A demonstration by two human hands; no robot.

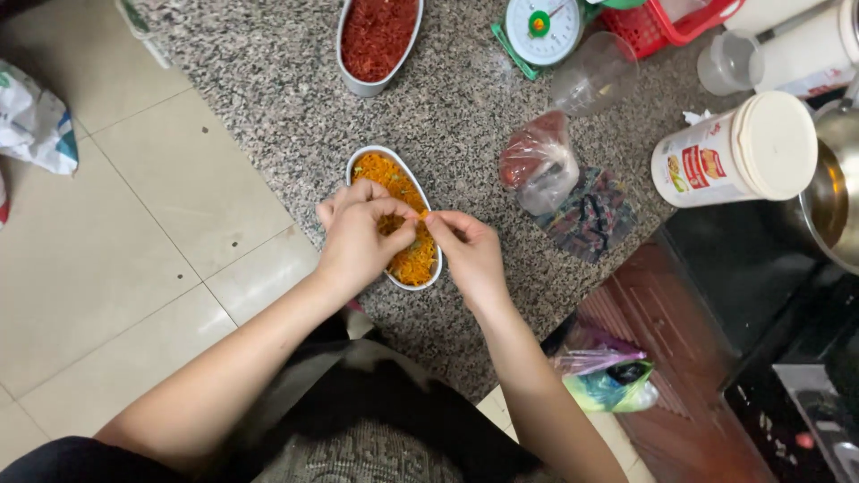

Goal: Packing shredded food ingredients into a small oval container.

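1. Left hand (pixel 358 237) sits over the oval dish (pixel 360 164) of orange shreds (pixel 394 179), fingers curled in, thumb and fingertips pinched on a small clump of the shreds.
2. Right hand (pixel 467 252) is just beside it at the dish's right rim, thumb and forefinger closed on the same small orange bit. Fingertips of both hands meet above the middle of the dish.
3. Oval dish rests on the speckled granite counter (pixel 268 80), near its front edge, orange filling heaped along its length.
4. Second oval dish (pixel 353 80) with red shreds sits further back on the counter, well apart.
5. Kitchen scale (pixel 543 27) behind and right; clear cup (pixel 595 72) beside it.
6. Plastic bag of red stuff (pixel 537 161) lies right of the orange dish; white lidded canister (pixel 738 152) lies on its side further right.
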